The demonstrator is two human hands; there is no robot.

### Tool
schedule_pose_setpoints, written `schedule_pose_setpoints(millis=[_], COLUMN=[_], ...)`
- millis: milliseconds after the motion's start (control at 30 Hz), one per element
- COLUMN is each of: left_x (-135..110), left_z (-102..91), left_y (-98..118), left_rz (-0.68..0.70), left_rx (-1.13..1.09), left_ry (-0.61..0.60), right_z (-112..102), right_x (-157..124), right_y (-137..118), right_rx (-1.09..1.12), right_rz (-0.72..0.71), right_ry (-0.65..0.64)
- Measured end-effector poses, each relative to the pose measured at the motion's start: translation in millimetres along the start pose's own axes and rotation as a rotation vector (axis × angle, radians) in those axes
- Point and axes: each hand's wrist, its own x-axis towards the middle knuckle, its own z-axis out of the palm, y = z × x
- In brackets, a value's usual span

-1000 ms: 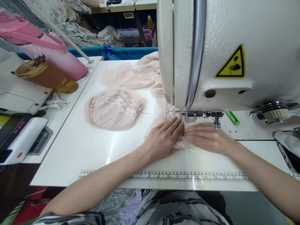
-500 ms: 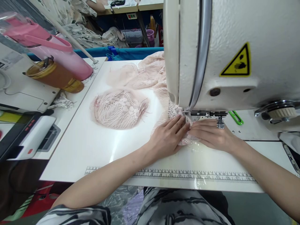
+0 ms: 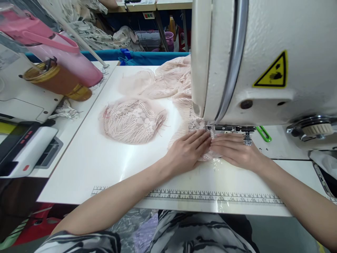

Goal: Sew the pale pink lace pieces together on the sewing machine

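Pale pink lace fabric (image 3: pixel 168 82) trails from the back of the white table (image 3: pixel 92 165) to the presser foot (image 3: pixel 214 129) of a white sewing machine (image 3: pixel 263 59). My left hand (image 3: pixel 188 151) lies flat on the lace just left of the foot, fingers stretched toward the needle. Just right of it, my right hand (image 3: pixel 234 151) rests flat as well, its fingertips meeting the left hand's on the fabric. A separate rounded lace piece (image 3: pixel 131 121) lies loose on the table to the left.
A ruler strip (image 3: pixel 210 197) runs along the table's near edge. A pink jug (image 3: pixel 58 52) and a brown cup (image 3: pixel 55 82) stand at the left, beside a white control box (image 3: pixel 28 147). A green tool (image 3: pixel 262 133) lies behind the machine foot. Fabric heaps fill the background.
Both hands have crept slightly toward the presser foot with the lace. The view has shifted a little.
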Motion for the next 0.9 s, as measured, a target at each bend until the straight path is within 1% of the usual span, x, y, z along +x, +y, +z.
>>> schedule_pose_setpoints(millis=[67, 133, 233, 333, 600, 900], left_x=[-2.3, -4.2, -5.9, -6.5, -5.3, -2.6], left_z=[-1.2, -2.9, -4.4, -4.4, -4.9, -3.0], left_y=[-1.3, -2.5, -4.6, -6.6, -10.5, -6.9], left_rz=[0.041, 0.047, 0.042, 0.04, -0.02, -0.051], left_rx=[-0.007, -0.009, -0.013, -0.012, -0.008, 0.021], left_ry=[0.011, 0.003, 0.002, 0.04, 0.053, 0.027], right_z=[0.3, 0.7, 2.8, 6.8, 15.4, 14.3], right_x=[0.0, -0.3, -2.2, -4.6, -5.0, -5.1], right_y=[-2.9, -6.3, -10.0, -11.1, -11.5, -7.3], right_rx=[-0.03, -0.06, -0.084, -0.077, -0.045, -0.042], right_rz=[-0.006, -0.009, 0.014, 0.04, 0.088, 0.132], right_ry=[-0.003, -0.024, -0.102, -0.157, -0.159, -0.221])
